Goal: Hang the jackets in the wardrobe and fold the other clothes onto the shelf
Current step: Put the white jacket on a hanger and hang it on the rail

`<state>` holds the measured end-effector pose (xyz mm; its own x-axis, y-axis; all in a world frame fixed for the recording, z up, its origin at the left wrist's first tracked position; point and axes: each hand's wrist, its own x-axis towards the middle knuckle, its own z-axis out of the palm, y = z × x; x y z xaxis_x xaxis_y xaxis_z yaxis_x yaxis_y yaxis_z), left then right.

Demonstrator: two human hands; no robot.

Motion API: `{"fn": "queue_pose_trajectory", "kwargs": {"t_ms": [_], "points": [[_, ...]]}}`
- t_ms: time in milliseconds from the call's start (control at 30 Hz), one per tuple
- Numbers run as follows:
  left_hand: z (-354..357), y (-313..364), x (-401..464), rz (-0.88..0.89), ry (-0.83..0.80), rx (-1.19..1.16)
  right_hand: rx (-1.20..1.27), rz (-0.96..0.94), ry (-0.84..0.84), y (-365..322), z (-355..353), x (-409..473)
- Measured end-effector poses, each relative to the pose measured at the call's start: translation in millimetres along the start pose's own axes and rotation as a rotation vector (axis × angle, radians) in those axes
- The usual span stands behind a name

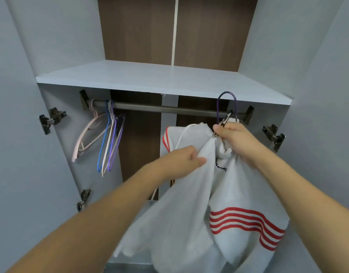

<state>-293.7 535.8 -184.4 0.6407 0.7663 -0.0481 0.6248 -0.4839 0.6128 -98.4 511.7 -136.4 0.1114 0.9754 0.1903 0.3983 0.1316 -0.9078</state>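
Fingers of my right hand (231, 137) pinch the zip pull; left hand (186, 161) grips the jacket (181, 223). Its hanger (226, 103) is over the rod (165, 109); shelf (150, 79) holds nothing folded yet.

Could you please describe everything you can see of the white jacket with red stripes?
The white fleecy jacket with red stripes hangs crumpled below the grey wardrobe rail on a purple wire hanger. Four red bands cross one sleeve. The left hand pinches its front edge; the right hand holds the black zip pull at its collar.
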Motion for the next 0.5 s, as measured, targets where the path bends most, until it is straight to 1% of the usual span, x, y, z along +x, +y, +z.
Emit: {"fn": "queue_pose_trajectory", "kwargs": {"t_ms": [67, 133, 167, 267, 367, 433, 467, 500], "points": [[15.0, 11.2, 8.6, 0.082, 0.091, -0.088, -0.041, -0.007, 0.002, -1.9, 1.7, 1.2], [15.7, 4.5, -0.2, 0.13, 0.078, -0.08, -0.041, 0.002, 0.025, 0.8, -7.6, -1.6], [11.8, -4.0, -8.2, 0.136, 0.033, -0.052, -0.02, 0.01, 0.04, 3.6, -14.4, -2.8], [3.6, -31.9, -29.8, 0.087, -0.117, 0.0, -0.016, 0.048, 0.047, 9.3, -21.2, -4.6], [0.1, -38.0, -33.0, 0.01, -0.208, 0.109, -0.014, 0.057, 0.037, 9.6, -7.7, -2.5], [-5.6, -31.5, -22.2, -0.012, -0.211, 0.226, 0.029, 0.037, 0.034, 6.5, -0.2, -3.2], [-7.4, -26.1, -15.7, -0.013, -0.179, 0.239, 0.037, 0.021, 0.021, 4.6, 3.0, -3.9], [-7.7, -19.5, -8.9, -0.012, -0.121, 0.194, 0.032, -0.002, 0.012, 3.1, 6.3, -4.6]]}}
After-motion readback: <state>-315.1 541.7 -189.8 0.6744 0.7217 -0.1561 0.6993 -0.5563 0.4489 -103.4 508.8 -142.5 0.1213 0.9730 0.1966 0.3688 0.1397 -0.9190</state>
